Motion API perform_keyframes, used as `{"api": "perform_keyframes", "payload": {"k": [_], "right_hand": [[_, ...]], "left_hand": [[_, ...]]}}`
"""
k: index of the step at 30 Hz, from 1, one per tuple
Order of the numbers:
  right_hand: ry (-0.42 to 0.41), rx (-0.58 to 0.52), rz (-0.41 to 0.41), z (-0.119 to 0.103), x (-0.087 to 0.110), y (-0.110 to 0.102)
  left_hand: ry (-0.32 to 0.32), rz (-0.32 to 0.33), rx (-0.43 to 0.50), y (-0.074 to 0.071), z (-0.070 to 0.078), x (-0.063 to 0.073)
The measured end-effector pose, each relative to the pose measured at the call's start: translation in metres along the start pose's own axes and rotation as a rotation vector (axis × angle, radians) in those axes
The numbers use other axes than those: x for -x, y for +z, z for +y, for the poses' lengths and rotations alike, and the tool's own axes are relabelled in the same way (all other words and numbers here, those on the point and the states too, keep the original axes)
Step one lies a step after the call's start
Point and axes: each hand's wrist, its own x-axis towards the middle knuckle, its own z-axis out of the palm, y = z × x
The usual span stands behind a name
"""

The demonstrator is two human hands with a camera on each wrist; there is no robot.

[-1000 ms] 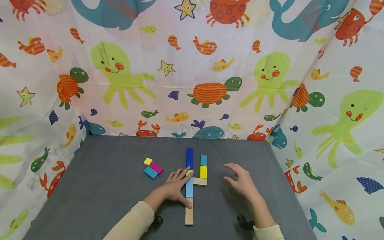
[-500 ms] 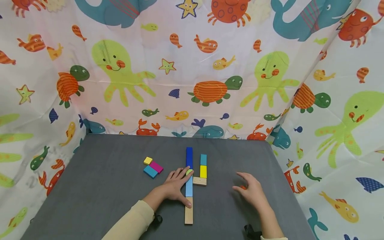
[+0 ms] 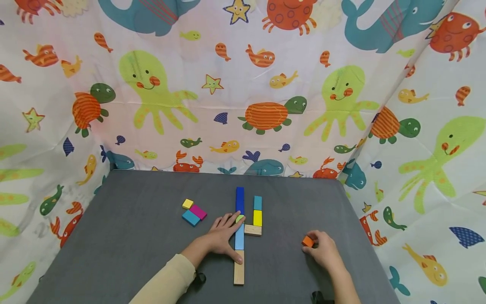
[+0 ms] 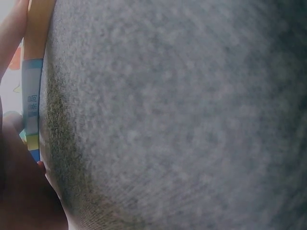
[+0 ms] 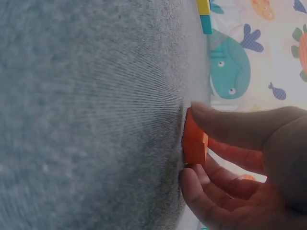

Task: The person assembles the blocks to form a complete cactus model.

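Note:
My left hand (image 3: pixel 220 238) lies with spread fingers along a straight column of wooden blocks. Its fingers touch a small yellow-green piece (image 3: pixel 239 218), and the thumb rests at the natural wood block (image 3: pixel 238 274). Between those two is a light blue block (image 3: pixel 239 240); a dark blue block (image 3: pixel 240 199) forms the far end. Joined to the column's right side, a plain wood block (image 3: pixel 253 230) leads to a yellow block (image 3: pixel 257 218) and a teal block (image 3: pixel 257 202). Over to the right, my right hand (image 3: pixel 325 250) pinches an orange block (image 5: pixel 195 143) at the cloth, between thumb and fingers.
To the left of the column, a small yellow block (image 3: pixel 187 204), a magenta block (image 3: pixel 198 212) and a blue block (image 3: pixel 191 218) lie clustered on the grey cloth-covered table (image 3: pixel 144 245). A curtain (image 3: pixel 212 105) printed with sea animals stands behind and at both sides.
My right hand has moved right and nearer to me, and its thumb and fingers have closed on the orange block. The left hand and the column of blocks have stayed put.

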Motion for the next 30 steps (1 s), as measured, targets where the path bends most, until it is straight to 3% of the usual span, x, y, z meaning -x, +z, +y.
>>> {"api": "perform_keyframes", "payload": {"k": [17,30], "right_hand": [[-0.066,0.058,0.079,-0.006,-0.002,0.001],[-0.23,0.042,0.114,-0.05,-0.041,-0.011]], "left_hand": [[-0.007,-0.001,0.003,0.0,0.0,-0.003],[-0.011,-0.006,0.013,0.002,-0.001,-0.004]]}}
